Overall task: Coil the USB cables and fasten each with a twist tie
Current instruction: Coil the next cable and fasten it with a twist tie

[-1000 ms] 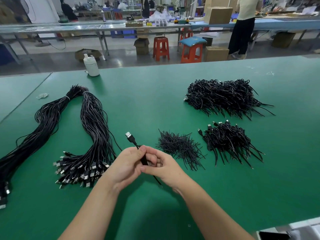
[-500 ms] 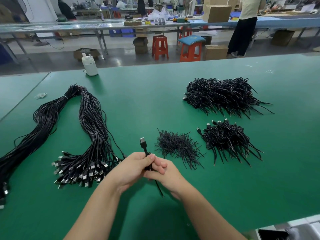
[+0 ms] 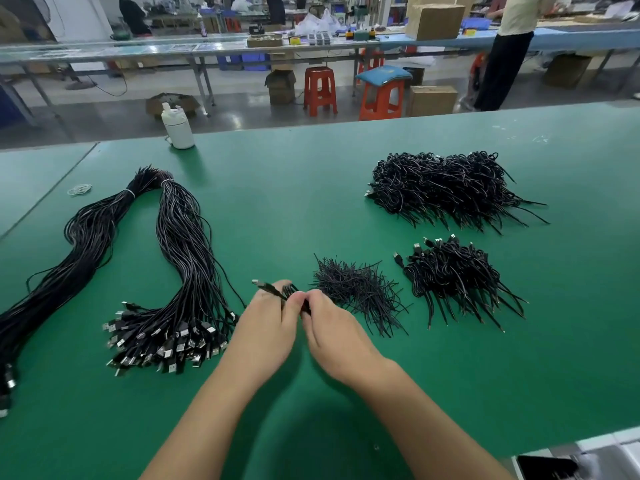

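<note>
Leftmost, long cable bundles (image 3: 180, 258) lay on the green table (image 3: 311, 188). Centrally, her left hand (image 3: 266, 327) and right hand (image 3: 332, 327) both pinched a coiled USB cable (image 3: 277, 292) just above the table, beside the twist ties (image 3: 356, 289). Finished coils (image 3: 453, 271) lay farther right.

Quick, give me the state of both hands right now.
Left hand: grips the coiled USB cable, plug sticking out to the left.
Right hand: pinches the same cable coil.

Both hands, left hand (image 3: 266, 327) and right hand (image 3: 334, 336), pinch a coiled USB cable (image 3: 273, 291) above the green bench (image 3: 311, 188), twist ties (image 3: 356, 289) just beside.
</note>
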A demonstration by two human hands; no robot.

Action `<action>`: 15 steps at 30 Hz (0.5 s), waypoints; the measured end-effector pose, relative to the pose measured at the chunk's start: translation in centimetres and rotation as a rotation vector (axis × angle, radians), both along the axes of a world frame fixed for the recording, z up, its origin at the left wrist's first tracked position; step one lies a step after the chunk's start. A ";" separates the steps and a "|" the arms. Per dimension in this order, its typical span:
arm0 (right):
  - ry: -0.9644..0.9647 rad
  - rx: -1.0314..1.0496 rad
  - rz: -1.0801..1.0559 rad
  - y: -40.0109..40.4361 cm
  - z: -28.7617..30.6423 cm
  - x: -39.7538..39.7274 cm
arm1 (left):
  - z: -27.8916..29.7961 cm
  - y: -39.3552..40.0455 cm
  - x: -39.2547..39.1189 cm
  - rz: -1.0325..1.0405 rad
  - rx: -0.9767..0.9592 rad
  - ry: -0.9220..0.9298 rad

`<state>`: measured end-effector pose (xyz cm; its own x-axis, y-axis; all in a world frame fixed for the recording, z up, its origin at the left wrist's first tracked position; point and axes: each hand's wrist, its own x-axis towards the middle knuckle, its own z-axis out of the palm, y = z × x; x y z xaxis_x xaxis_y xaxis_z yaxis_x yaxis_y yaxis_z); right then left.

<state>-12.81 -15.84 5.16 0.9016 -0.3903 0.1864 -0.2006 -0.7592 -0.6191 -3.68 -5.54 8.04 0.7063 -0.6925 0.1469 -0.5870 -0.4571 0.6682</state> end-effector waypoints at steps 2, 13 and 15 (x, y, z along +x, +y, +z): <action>0.033 -0.013 0.032 0.0 0.0 -0.2 | 0.0 0.2 0.8 -0.061 -0.028 -0.004; 0.230 0.551 -0.042 1.1 -3.9 -0.5 | -2.5 -2.0 2.1 -0.192 0.229 -0.028; 0.165 0.500 -0.112 0.9 -4.2 -0.5 | -2.9 -2.9 2.2 -0.200 0.195 0.046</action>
<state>-13.36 -14.95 0.98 0.8509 -0.4907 -0.1876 -0.3888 -0.3481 -0.8531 -1.48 -8.40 5.11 0.5560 -0.8306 -0.0320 -0.6496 -0.4582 0.6067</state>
